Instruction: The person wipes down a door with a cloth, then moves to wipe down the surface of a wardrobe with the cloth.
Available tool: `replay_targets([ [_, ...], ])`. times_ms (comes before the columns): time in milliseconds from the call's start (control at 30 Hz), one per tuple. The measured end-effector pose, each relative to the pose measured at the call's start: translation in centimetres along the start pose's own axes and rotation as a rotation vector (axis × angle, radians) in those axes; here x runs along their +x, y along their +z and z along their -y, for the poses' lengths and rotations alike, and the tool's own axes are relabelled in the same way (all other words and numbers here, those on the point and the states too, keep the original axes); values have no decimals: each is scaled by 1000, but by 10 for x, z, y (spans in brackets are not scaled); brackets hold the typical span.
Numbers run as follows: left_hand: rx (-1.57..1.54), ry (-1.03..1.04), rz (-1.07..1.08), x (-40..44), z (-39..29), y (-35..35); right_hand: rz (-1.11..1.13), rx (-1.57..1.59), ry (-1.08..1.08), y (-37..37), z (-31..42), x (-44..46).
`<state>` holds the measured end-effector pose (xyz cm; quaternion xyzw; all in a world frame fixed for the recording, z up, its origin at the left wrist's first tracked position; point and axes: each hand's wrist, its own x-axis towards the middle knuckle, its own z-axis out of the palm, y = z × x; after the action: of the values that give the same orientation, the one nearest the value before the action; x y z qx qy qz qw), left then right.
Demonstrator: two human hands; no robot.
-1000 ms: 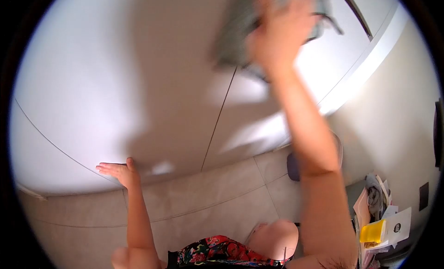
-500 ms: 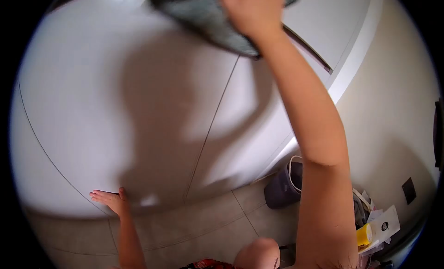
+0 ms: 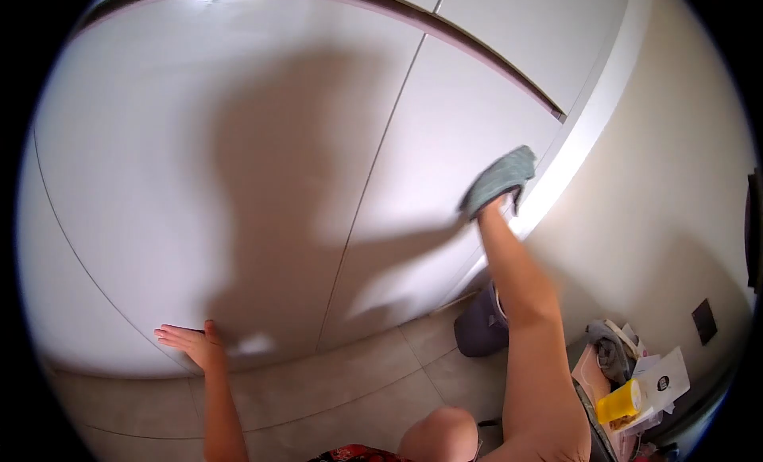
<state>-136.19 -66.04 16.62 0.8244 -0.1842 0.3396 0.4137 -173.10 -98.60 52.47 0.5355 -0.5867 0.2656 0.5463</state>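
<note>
My right hand [image 3: 492, 208] holds a grey-green cleaning cloth [image 3: 504, 178] against the right part of the white cabinet front [image 3: 445, 136], close to its right edge. The cloth covers most of that hand, so its fingers are hidden. Low on the left, my left hand [image 3: 193, 345] rests with fingers stretched out at the bottom of a wide white door panel [image 3: 127, 184]. Nothing is in it. Shadows of my head and right arm fall across the panels.
Below my right arm a dark purple bin [image 3: 480, 325] stands on the tiled floor [image 3: 334, 398]. At the lower right, a yellow container [image 3: 618, 402], papers [image 3: 664, 380] and a grey cloth bundle [image 3: 610, 355] are piled up. A dark socket plate [image 3: 703, 322] is on the beige wall.
My right hand has swept the cloth from the top of the cabinet front down and right. The dark groove up there now shows. My left hand has stayed in place.
</note>
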Motion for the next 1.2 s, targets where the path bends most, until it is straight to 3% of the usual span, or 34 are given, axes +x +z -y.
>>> replay_targets([
  [67,-24,-24,2,0,-1,0,-301,525,-167,-37,28,-14],
  [167,-45,-41,0,0,1,2,-532,749,-414,-99,59,-5],
  [267,-45,-17,-18,0,13,8,-571,985,-445,-158,46,59],
  [400,-57,-47,-4,-3,13,9,-913,1024,-208,-92,5,164],
  [467,-49,-26,-11,-3,13,10,-700,1206,136,-41,-22,178],
  [567,-20,9,-43,-3,17,12,-646,1050,243,29,-53,176],
  [733,-18,-2,-33,-4,7,2,-39,-477,223,20,-57,176],
  [767,-14,40,-64,2,-4,-1,-179,-264,295,16,-60,183],
  [800,-9,86,-87,5,-10,-5,-307,261,241,11,-68,188],
  [867,-6,55,-78,1,-6,-1,-206,341,45,-71,-45,181],
  [933,-8,39,-73,0,-6,-2,-781,1136,115,-37,-2,192],
  [1000,-22,58,-74,0,-8,-4,-766,867,8,-136,29,171],
  [1033,-12,53,-79,0,-10,-6,-867,950,-202,-171,41,163],
  [1067,-17,52,-79,1,-12,-7,-776,776,-152,-210,61,144],
  [1100,-24,54,-77,2,-13,-8,-703,778,-235,-242,72,128],
  [1200,-25,31,-52,-1,-11,-6,-671,1175,-530,-292,116,61],
])
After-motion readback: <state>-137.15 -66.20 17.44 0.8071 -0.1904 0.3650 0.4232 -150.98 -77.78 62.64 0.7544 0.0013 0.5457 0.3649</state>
